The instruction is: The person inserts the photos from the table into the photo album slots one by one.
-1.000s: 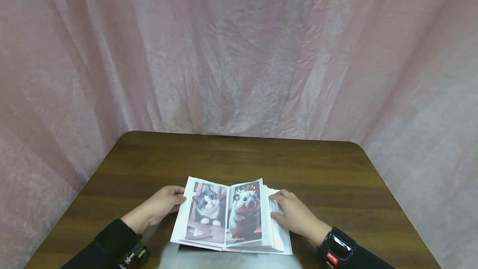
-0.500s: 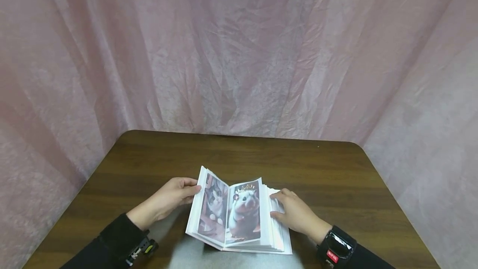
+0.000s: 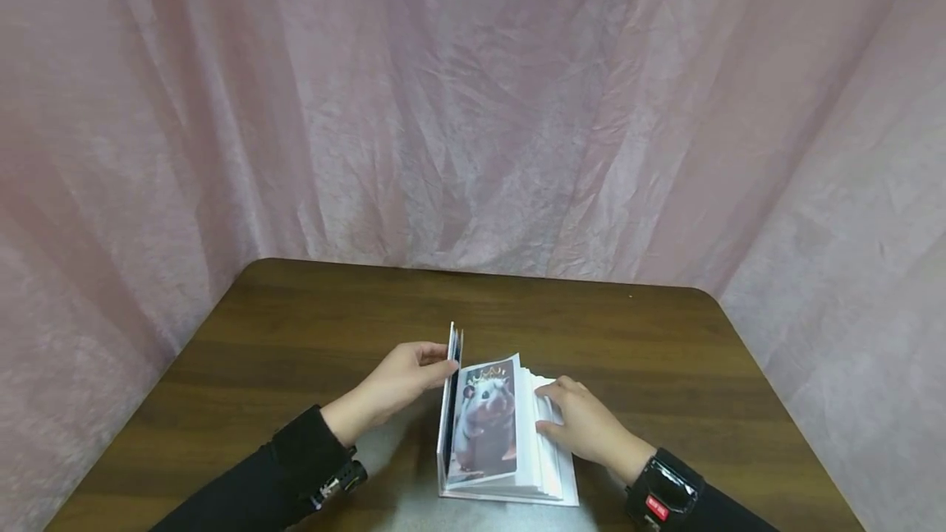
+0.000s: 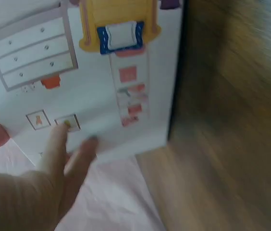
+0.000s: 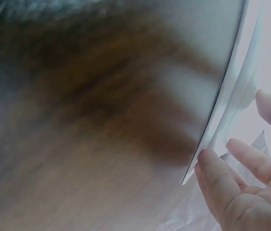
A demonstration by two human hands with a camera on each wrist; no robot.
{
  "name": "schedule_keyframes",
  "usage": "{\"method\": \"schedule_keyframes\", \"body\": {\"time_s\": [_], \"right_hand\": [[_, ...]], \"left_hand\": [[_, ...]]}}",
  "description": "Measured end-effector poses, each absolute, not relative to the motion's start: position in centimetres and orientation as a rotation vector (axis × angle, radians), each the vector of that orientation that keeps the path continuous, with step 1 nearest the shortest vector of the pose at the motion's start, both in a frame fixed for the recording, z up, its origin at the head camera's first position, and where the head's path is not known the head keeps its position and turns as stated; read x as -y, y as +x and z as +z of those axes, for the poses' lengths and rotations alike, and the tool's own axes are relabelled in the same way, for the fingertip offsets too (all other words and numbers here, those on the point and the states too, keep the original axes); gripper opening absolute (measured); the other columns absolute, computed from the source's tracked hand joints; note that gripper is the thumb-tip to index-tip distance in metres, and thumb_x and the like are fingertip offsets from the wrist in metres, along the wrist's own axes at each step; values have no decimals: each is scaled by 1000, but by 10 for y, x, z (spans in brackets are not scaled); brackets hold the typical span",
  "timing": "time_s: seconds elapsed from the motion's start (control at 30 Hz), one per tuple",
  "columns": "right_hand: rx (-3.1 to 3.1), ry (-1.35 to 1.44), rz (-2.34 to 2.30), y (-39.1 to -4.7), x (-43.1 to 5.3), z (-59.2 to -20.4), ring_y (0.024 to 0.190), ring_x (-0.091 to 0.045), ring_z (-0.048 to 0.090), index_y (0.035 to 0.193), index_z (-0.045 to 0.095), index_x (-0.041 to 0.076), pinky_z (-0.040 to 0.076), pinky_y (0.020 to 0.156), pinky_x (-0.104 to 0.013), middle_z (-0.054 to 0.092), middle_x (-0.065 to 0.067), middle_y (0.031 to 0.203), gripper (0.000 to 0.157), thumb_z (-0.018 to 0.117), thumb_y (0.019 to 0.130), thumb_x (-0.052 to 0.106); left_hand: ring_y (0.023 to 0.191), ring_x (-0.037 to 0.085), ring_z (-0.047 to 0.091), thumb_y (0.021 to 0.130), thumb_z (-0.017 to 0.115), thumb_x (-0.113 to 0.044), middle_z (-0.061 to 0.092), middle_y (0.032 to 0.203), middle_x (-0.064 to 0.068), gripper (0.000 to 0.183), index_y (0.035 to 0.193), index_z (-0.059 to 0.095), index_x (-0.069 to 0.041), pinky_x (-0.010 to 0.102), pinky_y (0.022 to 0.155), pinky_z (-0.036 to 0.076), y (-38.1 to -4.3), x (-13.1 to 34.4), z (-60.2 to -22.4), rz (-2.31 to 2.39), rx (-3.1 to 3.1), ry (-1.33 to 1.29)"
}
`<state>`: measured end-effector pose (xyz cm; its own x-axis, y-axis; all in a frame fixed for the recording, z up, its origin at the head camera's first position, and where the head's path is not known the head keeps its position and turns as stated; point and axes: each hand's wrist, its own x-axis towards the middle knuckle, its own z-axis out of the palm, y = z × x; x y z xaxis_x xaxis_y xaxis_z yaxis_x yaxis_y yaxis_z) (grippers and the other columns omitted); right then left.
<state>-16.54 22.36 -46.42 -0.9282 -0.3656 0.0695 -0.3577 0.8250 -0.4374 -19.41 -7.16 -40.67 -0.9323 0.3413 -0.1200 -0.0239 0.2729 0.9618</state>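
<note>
A photo album [image 3: 485, 425] lies on the table with a crowned white animal picture showing on its right page. My left hand [image 3: 405, 372] pinches the outer edge of its front cover, thumb inside and fingers on the outer face. That cover and the pages with it stand nearly upright. In the left wrist view the cover's outside [image 4: 90, 91] carries a printed drawing of a dresser and a bed. My right hand [image 3: 587, 425] rests at the album's right side, fingers loosely extended on the stepped page edges. Its fingertips touch the album's edge [image 5: 222, 108] in the right wrist view.
The brown wooden table [image 3: 318, 310] has rounded far corners. Behind it hangs a pink velvety curtain [image 3: 473, 105]. Dark sleeves and wrist-worn devices [image 3: 665, 489] lie near the front of the table.
My left hand has lifted the album's left side and swung it right, from lying nearly flat to almost upright. The cat picture is now out of sight. My right hand has stayed in place.
</note>
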Motion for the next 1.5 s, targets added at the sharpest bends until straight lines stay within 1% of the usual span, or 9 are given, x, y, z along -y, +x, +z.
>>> {"method": "schedule_keyframes", "body": {"time_s": [0.17,0.37,0.5,0.6,0.77,0.93,1.13,1.3,1.5], "right_hand": [[-2972,-586,-726,-166,-225,-467,105,-31,61,120,68,1,52,93,-49,63,-10,110,46,83,81,20],[-2956,-561,-730,-168,-225,-469,105,-30,61,121,68,2,52,92,-50,63,-11,110,46,82,82,20],[-2964,-571,-732,-168,-226,-468,103,-30,62,121,68,1,53,90,-49,64,-11,109,45,82,82,19],[-2965,-601,-740,-168,-227,-469,102,-30,62,119,68,0,53,88,-49,64,-10,108,44,82,81,17],[-2970,-628,-735,-170,-229,-470,100,-27,62,117,69,0,53,87,-48,64,-8,107,41,81,81,14],[-2966,-655,-712,-170,-232,-471,94,-21,60,115,69,-1,54,83,-44,63,-7,106,38,81,81,12],[-2914,-676,-721,-167,-235,-471,91,-19,61,116,69,-3,56,79,-40,63,-9,106,39,81,82,12],[-2896,-656,-738,-170,-238,-465,94,-21,62,118,69,-3,56,80,-41,64,-10,108,42,82,82,13],[-2843,-588,-759,-168,-242,-460,103,-29,64,123,67,-3,55,87,-48,64,-16,119,44,79,84,12]], "left_hand": [[102,27,68,91,69,-19,70,114,19,44,123,63,11,41,86,57,-192,41,-400,1476,-2519,352],[87,21,63,90,66,-32,68,119,22,54,125,63,8,44,81,58,-186,10,-396,1078,-2775,364],[66,18,58,92,67,-37,69,89,15,45,99,69,7,34,60,55,-182,-9,-404,909,-2898,487],[59,17,56,92,67,-43,63,76,8,46,82,68,2,33,55,51,-178,-21,-413,782,-2979,553],[79,26,70,91,64,-56,70,100,17,61,92,72,5,40,66,59,-175,-32,-423,617,-3028,540],[104,35,69,88,63,-63,64,127,23,76,110,69,9,46,80,59,-170,-33,-428,540,-2993,503],[114,36,65,87,65,-63,61,132,24,76,114,68,8,49,85,57,-163,-25,-432,445,-2943,544],[126,32,58,87,64,-65,59,137,22,81,123,65,8,45,92,55,-164,-19,-433,307,-2967,597],[126,30,59,83,67,-68,60,136,19,82,124,67,3,44,85,58,-164,-17,-436,159,-3018,635]]}}
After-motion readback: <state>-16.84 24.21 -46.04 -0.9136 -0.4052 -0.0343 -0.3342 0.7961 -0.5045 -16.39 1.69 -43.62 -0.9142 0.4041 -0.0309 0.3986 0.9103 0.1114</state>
